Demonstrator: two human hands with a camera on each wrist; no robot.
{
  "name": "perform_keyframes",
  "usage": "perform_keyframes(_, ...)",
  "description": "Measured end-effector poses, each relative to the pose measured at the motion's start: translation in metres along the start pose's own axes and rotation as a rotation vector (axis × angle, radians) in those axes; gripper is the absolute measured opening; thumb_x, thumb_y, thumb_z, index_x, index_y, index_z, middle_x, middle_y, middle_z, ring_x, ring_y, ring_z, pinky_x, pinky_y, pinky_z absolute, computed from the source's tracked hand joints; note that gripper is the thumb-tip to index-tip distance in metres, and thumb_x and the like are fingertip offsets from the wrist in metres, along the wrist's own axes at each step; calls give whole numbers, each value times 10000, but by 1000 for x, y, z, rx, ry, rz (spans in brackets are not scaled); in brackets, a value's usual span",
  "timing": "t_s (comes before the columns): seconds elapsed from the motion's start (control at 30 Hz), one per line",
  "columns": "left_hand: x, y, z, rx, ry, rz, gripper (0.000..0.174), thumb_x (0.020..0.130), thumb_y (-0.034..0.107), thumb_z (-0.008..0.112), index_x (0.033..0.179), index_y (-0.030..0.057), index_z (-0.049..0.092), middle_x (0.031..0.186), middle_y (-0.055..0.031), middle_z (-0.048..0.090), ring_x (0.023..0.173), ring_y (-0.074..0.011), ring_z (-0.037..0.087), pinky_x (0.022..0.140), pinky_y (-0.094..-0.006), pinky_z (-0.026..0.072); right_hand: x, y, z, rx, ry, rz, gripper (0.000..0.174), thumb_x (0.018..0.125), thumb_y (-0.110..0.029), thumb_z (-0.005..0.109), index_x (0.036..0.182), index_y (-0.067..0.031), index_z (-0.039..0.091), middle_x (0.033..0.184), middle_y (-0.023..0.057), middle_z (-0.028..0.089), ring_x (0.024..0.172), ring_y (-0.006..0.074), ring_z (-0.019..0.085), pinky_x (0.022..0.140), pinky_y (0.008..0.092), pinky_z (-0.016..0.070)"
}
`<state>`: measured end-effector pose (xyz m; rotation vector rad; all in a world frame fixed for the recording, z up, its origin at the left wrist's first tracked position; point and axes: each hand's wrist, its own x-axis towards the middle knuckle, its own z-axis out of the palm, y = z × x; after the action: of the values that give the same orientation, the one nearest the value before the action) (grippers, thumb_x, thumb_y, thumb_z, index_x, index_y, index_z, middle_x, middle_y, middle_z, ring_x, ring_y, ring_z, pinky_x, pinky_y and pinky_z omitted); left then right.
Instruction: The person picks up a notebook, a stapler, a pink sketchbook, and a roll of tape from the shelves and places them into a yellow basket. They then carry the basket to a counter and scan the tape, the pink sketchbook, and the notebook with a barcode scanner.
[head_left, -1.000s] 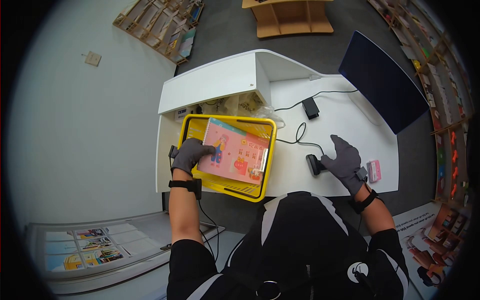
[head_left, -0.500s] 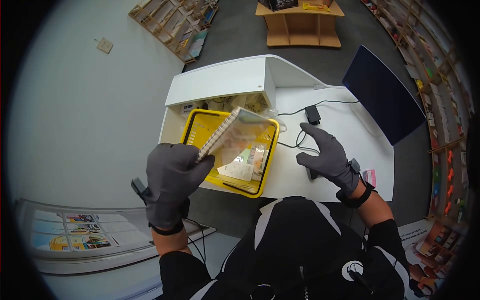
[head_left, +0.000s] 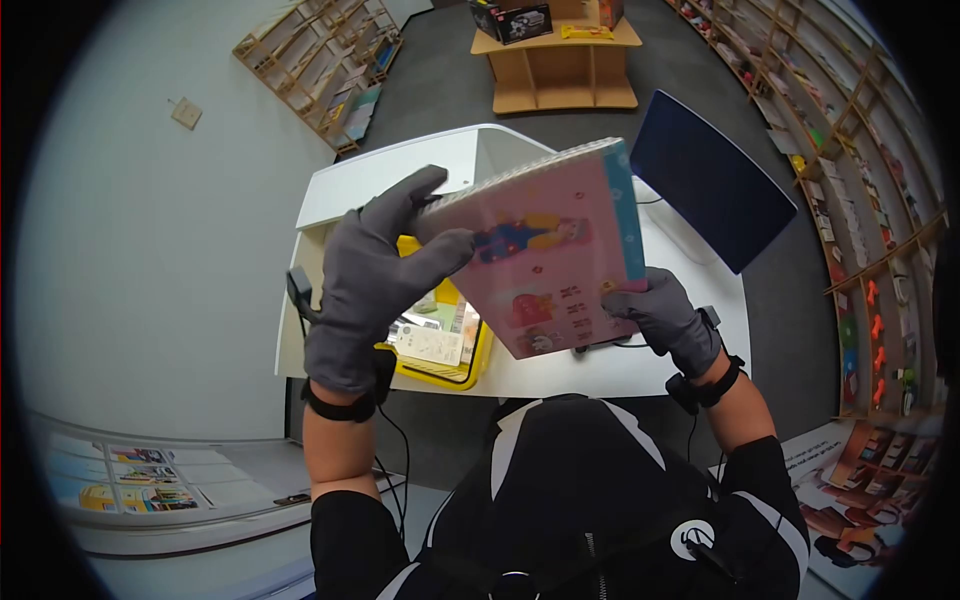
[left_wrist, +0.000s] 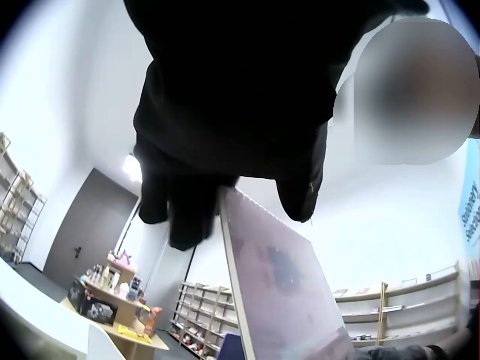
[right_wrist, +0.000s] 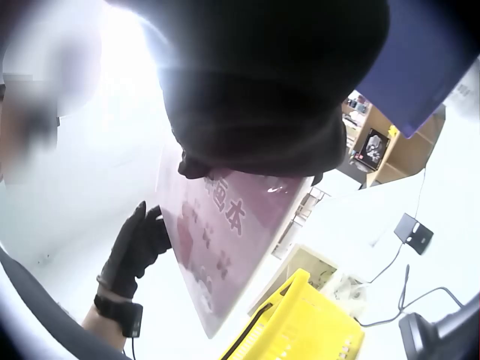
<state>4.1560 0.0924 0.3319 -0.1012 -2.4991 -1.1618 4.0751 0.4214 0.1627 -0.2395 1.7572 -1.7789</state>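
Observation:
A pink spiral-bound book (head_left: 545, 250) with a teal edge is held tilted above the white desk. The gloved left hand (head_left: 375, 280) pinches its spiral-side corner between thumb and fingers; the left wrist view shows that dark hand (left_wrist: 232, 127) over the book (left_wrist: 281, 285). At the opposite edge, the right hand (head_left: 665, 315) grips with its thumb on the cover. In the right wrist view the right hand (right_wrist: 262, 97) covers the top of the book (right_wrist: 217, 240). Partly hidden behind the book and left hand, the yellow basket (head_left: 470, 375) holds a white card (head_left: 430, 345) and other items.
A monitor (head_left: 700, 180) stands at the desk's right side. The desk (head_left: 700, 350) also carries a black box with a cable (right_wrist: 414, 232), seen in the right wrist view. A wooden display stand (head_left: 560, 75) is beyond it, and shelves line the right side.
The left hand has lifted the book out of the basket and turned it, pink cover now facing the person. The right hand has moved from beside the black desk device onto the book's edge.

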Motion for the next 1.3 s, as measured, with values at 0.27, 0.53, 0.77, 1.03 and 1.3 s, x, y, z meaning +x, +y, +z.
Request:
perform_keyframes(0.27,-48,-12,115,-446,-452,-471,473,898,181,808,1306,-34,706,1075,-122,776,964,-146,728,882,-309,589,-40,36,-20,598,107,-112,413,975,-139,738,1304,88,638,1212,150,747,1061,238,743,920,376,611)
perform_keyframes(0.53,-47,-9,145,264,-709,-204,368,923,347,771,1019,-8,773,843,-113,757,809,-232,746,726,-343,570,-28,93,-56,377,18,58,517,1057,-344,683,1392,39,592,1301,159,700,1185,243,708,1015,414,606)
perform_keyframes(0.77,-84,-52,178,948,-545,389,381,881,246,713,1160,-14,713,772,-102,688,747,-322,719,743,-437,574,-55,78,-73,794,-23,4,550,1082,-413,629,1414,24,595,1323,160,700,1207,231,702,1003,390,604)
perform_keyframes(1.03,-92,-38,180,1017,-426,511,473,834,209,732,1232,-40,673,929,-153,704,785,-340,707,831,-468,576,-61,109,-81,600,90,226,492,1059,-280,669,1407,58,585,1264,179,719,1074,259,750,956,390,626)
perform_keyframes(1.3,-149,-49,181,388,-288,63,641,800,255,824,1341,-34,639,1097,-209,735,963,-361,737,915,-422,586,-53,94,-101,461,105,169,423,994,-157,700,1352,58,627,1168,167,742,1009,255,760,915,381,632)
